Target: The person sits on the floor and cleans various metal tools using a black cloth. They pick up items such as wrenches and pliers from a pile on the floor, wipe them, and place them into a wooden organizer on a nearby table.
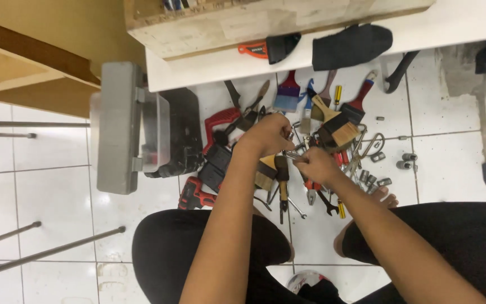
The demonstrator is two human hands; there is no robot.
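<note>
We see our left hand (pixel 266 135) and right hand (pixel 317 165) close together above a heap of tools on the white tiled floor (pixel 52 186). Between them we hold a small shiny metal tool (pixel 291 156), slim and silvery; its exact kind is too small to tell. The fingers of both hands are curled tight, the right closed on one end of the metal piece, the left folded over the other end.

Under the hands lie paintbrushes (pixel 338 128) with pale wooden handles and dark ferrules, a blue-bristled brush (pixel 288 93), a yellow-handled screwdriver (pixel 337 97), red-handled pliers (pixel 312 190) and loose silver sockets (pixel 406 160). A red and black drill (pixel 195 195) sits near our left knee.

To the left stands a grey open toolbox (pixel 120 128), a long rectangle with a clear inner tray. Along the white counter (pixel 468 25) edge above rest a black folded cloth (pixel 351 45) and an orange-handled black scraper (pixel 270 48), beside a pale wooden box (pixel 254 22).
</note>
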